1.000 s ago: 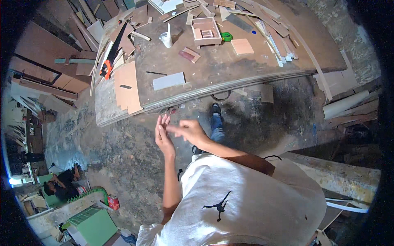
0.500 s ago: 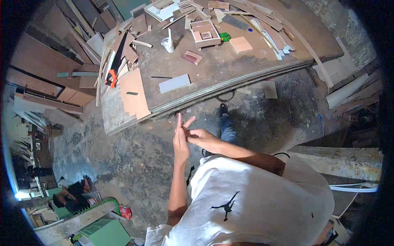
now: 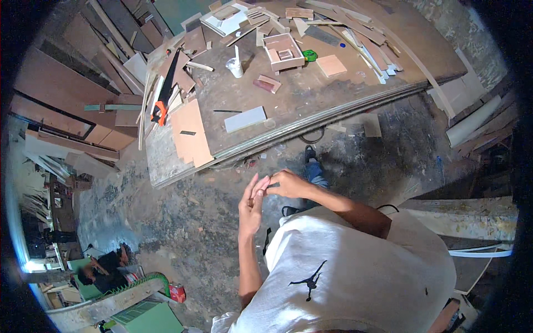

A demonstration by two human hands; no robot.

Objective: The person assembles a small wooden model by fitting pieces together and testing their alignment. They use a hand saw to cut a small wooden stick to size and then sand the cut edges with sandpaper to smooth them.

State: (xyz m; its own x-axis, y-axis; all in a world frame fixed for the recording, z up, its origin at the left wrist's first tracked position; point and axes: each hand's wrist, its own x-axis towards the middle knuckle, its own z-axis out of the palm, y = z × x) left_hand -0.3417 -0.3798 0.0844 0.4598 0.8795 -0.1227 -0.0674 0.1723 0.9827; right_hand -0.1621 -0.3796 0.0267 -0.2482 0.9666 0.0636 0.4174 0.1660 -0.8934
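Observation:
My two hands meet in front of my body, over the floor just short of the worktable (image 3: 183, 175). My left hand (image 3: 251, 210) points upward with its fingers stretched out and somewhat apart, and no object shows in it. Curled over, my right hand (image 3: 286, 184) comes from the right and closes its fingers on the fingertips of the left. On the table beyond lie a grey-white rectangular block (image 3: 245, 119), a thin dark pencil-like stick (image 3: 227, 111) and a light wooden sheet (image 3: 191, 133) with a small dark strip on it.
A handsaw with an orange handle (image 3: 159, 113) lies at the table's left. Farther back are a white cup (image 3: 235, 67), a small wooden box (image 3: 283, 53), a green tape measure (image 3: 310, 55) and wood offcuts (image 3: 366, 41). Another person (image 3: 105, 270) is low at the lower left.
My right hand has moved up and curled its fingers around the left fingertips. The left fingers have bent slightly. The whole view has shifted a little.

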